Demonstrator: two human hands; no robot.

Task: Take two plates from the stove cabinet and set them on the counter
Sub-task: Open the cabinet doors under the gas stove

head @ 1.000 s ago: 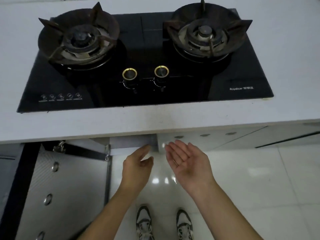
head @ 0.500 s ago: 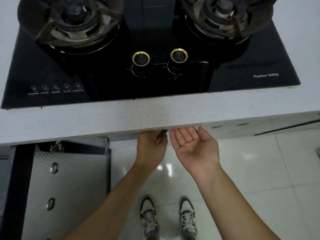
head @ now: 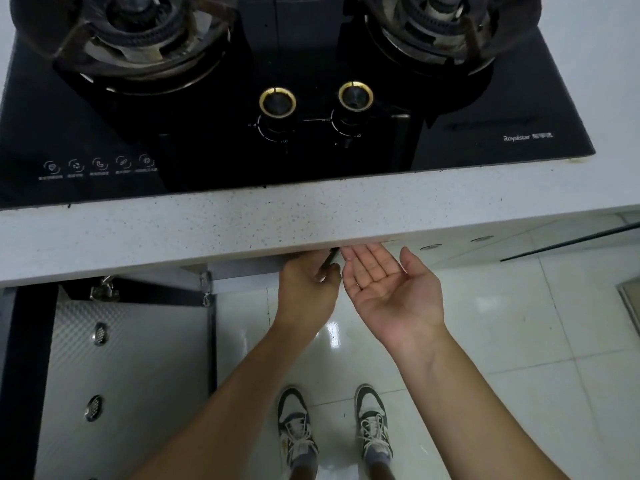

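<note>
Plates are not visible anywhere in this view; whatever the stove cabinet holds lies hidden beneath the overhanging surface (head: pixel 242 223).

At far left, an open cabinet door (head: pixel 124 375) swings out toward the camera, its pale textured inner face carrying round vent grilles, with a metal hinge at its top corner by the dark cabinet frame. Above it, the speckled grey surface runs the full width, and set into it is a black glass stove (head: pixel 207 140) with a burner at upper left, another at upper right, and two brass-ringed knobs (head: pixel 277 101) side by side between them. A row of small printed icons sits on the glass at lower left and a brand name at lower right.

Just under the front edge of the surface, near the middle, the left hand (head: pixel 306 289) is turned back-up with its fingers curled round a thin dark edge (head: pixel 329 263); what that edge belongs to cannot be told. Just beside it, the right hand (head: pixel 391 289) lies palm-up, fingers straight and slightly apart, fingertips reaching under the surface edge, holding nothing.

Below, on the glossy white tiled floor (head: pixel 519 341), stand two sneakers (head: pixel 298 431), toes pointing toward the cabinet. Closed pale cabinet fronts continue to the right.
</note>
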